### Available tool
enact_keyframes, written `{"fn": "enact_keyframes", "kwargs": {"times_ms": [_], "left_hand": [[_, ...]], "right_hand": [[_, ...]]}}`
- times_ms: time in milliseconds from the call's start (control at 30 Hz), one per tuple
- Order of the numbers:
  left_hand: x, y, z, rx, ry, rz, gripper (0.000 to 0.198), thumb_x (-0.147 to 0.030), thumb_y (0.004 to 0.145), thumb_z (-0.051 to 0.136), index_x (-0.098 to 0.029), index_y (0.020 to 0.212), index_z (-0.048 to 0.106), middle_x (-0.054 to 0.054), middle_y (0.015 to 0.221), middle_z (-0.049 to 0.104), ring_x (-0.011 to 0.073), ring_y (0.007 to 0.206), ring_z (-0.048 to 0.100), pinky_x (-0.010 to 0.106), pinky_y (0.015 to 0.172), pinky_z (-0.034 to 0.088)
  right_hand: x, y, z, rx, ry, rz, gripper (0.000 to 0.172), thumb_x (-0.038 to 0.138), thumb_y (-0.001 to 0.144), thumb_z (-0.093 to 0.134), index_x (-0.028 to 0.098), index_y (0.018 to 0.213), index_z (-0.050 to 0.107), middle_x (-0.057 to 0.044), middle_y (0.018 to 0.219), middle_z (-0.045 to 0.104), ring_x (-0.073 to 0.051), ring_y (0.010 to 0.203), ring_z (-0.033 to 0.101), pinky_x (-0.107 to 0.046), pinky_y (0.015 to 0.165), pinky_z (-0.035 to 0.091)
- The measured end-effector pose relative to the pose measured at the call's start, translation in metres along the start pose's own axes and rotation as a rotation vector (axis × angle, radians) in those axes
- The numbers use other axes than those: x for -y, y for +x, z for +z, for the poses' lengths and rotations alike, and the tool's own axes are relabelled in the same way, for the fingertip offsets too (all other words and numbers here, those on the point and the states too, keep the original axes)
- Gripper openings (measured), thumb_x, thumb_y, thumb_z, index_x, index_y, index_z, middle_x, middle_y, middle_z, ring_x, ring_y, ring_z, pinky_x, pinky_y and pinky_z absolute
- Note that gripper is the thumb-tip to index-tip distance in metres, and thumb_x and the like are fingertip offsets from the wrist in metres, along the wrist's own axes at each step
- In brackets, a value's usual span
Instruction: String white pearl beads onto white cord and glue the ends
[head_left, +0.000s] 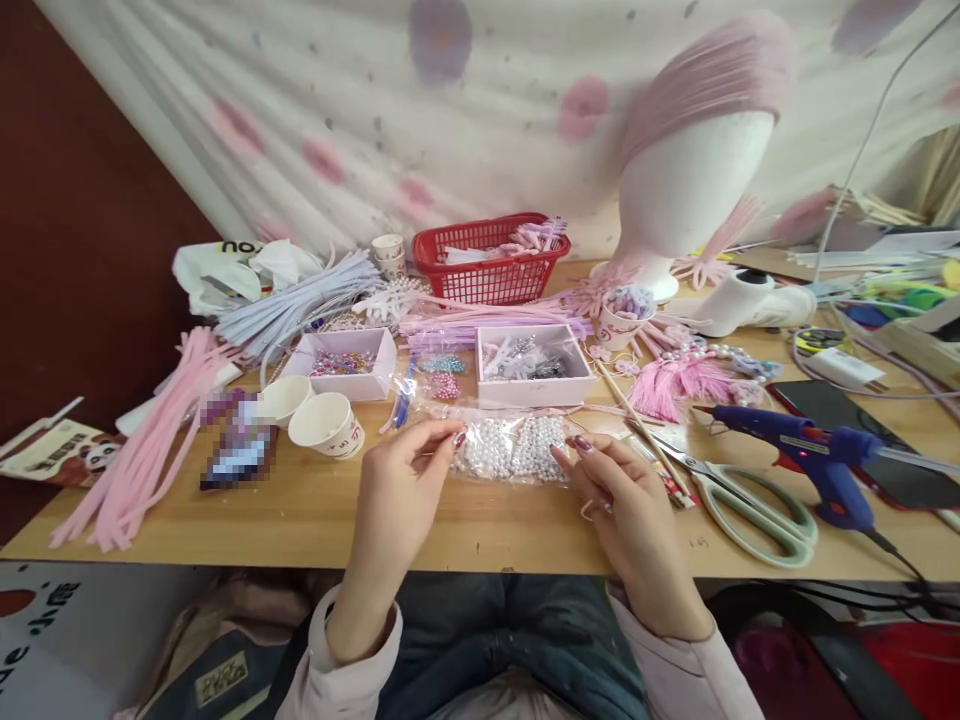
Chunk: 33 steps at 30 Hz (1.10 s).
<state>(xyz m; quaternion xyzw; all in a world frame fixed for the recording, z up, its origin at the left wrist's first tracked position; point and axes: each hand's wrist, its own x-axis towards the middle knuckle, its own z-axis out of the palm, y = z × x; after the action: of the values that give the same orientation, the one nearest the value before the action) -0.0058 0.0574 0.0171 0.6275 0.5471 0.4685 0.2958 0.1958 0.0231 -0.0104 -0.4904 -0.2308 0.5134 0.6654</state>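
In the head view, a clear plastic bag of white pearl beads (510,447) lies on the table between my hands, in two bulging clumps. My left hand (405,490) is at the bag's left end, thumb and index fingertip pinched together. What they hold, if anything, is too small to make out. My right hand (634,510) is closed at the bag's right end, thumb against the fingers. A thin pale strand (588,511) loops out below its fingers; the rest of it is hidden in the hand.
Right of my hand lie green-handled scissors (757,510) and a blue glue gun (810,450). Behind the bag are a white box (534,390), a bead box (352,385) and a red basket (491,285). Paper cups (326,425) and pink pipe cleaners (142,440) stand left.
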Motion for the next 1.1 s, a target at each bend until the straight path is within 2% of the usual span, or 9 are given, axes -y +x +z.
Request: {"fn": "enact_keyframes", "kwargs": {"times_ms": [100, 167, 233, 300, 400, 567, 800, 967, 1100], "left_hand": [[0.001, 0.011, 0.01, 0.051, 0.173, -0.064, 0.024, -0.009, 0.081, 0.06, -0.021, 0.09, 0.078, 0.008, 0.097, 0.081, 0.0269, 0.089, 0.076, 0.046, 0.09, 0.059], [0.005, 0.017, 0.015, 0.065, 0.23, -0.122, 0.026, -0.004, 0.079, 0.059, -0.021, 0.086, 0.078, 0.009, 0.095, 0.081, 0.0292, 0.091, 0.075, 0.052, 0.094, 0.056], [0.009, 0.021, 0.02, 0.082, 0.218, -0.159, 0.025, -0.003, 0.078, 0.058, -0.02, 0.083, 0.076, 0.01, 0.093, 0.08, 0.0296, 0.09, 0.075, 0.051, 0.092, 0.057], [0.012, 0.024, 0.023, 0.108, 0.175, -0.19, 0.024, -0.004, 0.079, 0.057, -0.019, 0.086, 0.075, 0.011, 0.092, 0.08, 0.0274, 0.085, 0.075, 0.045, 0.08, 0.062], [0.012, 0.029, 0.026, 0.174, 0.068, -0.255, 0.025, -0.007, 0.081, 0.056, -0.017, 0.097, 0.072, 0.011, 0.093, 0.079, 0.0223, 0.076, 0.076, 0.033, 0.062, 0.063], [0.002, 0.035, 0.027, 0.251, -0.04, -0.363, 0.023, -0.008, 0.081, 0.056, -0.013, 0.098, 0.071, 0.012, 0.095, 0.081, 0.0185, 0.069, 0.076, 0.025, 0.051, 0.059], [-0.022, 0.039, 0.029, 0.28, -0.052, -0.393, 0.019, -0.013, 0.075, 0.065, -0.015, 0.092, 0.074, 0.009, 0.087, 0.08, 0.0169, 0.064, 0.074, 0.024, 0.048, 0.057], [-0.042, 0.039, 0.032, 0.306, 0.014, -0.31, 0.02, -0.018, 0.077, 0.062, -0.017, 0.094, 0.074, 0.007, 0.084, 0.08, 0.0165, 0.058, 0.072, 0.025, 0.047, 0.056], [-0.049, 0.043, 0.032, 0.315, 0.1, -0.233, 0.025, -0.022, 0.083, 0.057, -0.018, 0.099, 0.076, 0.003, 0.069, 0.074, 0.0146, 0.047, 0.065, 0.026, 0.046, 0.055]], "right_hand": [[-0.002, -0.001, -0.002, 0.014, 0.007, 0.022, 0.032, 0.041, 0.06, 0.092, 0.021, 0.068, 0.069, 0.006, 0.056, 0.052, -0.009, 0.049, 0.044, -0.028, 0.065, 0.056], [-0.002, -0.001, -0.004, 0.019, 0.013, 0.042, 0.031, 0.04, 0.063, 0.091, 0.021, 0.07, 0.068, 0.007, 0.052, 0.047, -0.008, 0.044, 0.036, -0.024, 0.05, 0.047], [-0.003, -0.001, -0.007, 0.022, 0.01, 0.05, 0.03, 0.041, 0.065, 0.09, 0.022, 0.072, 0.068, 0.006, 0.053, 0.049, -0.008, 0.044, 0.035, -0.023, 0.043, 0.039], [-0.005, -0.001, -0.009, 0.027, -0.004, 0.039, 0.029, 0.042, 0.068, 0.088, 0.022, 0.075, 0.069, 0.004, 0.057, 0.054, -0.01, 0.046, 0.04, -0.023, 0.043, 0.037], [-0.007, -0.001, -0.012, 0.034, -0.023, 0.027, 0.028, 0.044, 0.07, 0.086, 0.023, 0.077, 0.069, 0.002, 0.06, 0.058, -0.014, 0.052, 0.048, -0.026, 0.048, 0.043], [-0.008, 0.001, -0.015, 0.017, -0.012, 0.056, 0.03, 0.046, 0.07, 0.086, 0.022, 0.077, 0.069, 0.0, 0.065, 0.062, -0.015, 0.056, 0.053, -0.026, 0.049, 0.043], [-0.01, 0.001, -0.017, 0.028, 0.033, 0.052, 0.03, 0.046, 0.071, 0.086, 0.022, 0.077, 0.07, -0.001, 0.071, 0.066, -0.015, 0.059, 0.054, -0.026, 0.051, 0.045], [-0.009, 0.003, -0.019, 0.039, 0.067, 0.056, 0.027, 0.044, 0.071, 0.086, 0.023, 0.076, 0.069, 0.0, 0.069, 0.065, -0.014, 0.055, 0.053, -0.026, 0.051, 0.046], [-0.008, 0.004, -0.02, 0.039, 0.079, 0.033, 0.026, 0.043, 0.072, 0.086, 0.023, 0.076, 0.069, 0.001, 0.066, 0.063, -0.013, 0.054, 0.052, -0.029, 0.056, 0.051]]}}
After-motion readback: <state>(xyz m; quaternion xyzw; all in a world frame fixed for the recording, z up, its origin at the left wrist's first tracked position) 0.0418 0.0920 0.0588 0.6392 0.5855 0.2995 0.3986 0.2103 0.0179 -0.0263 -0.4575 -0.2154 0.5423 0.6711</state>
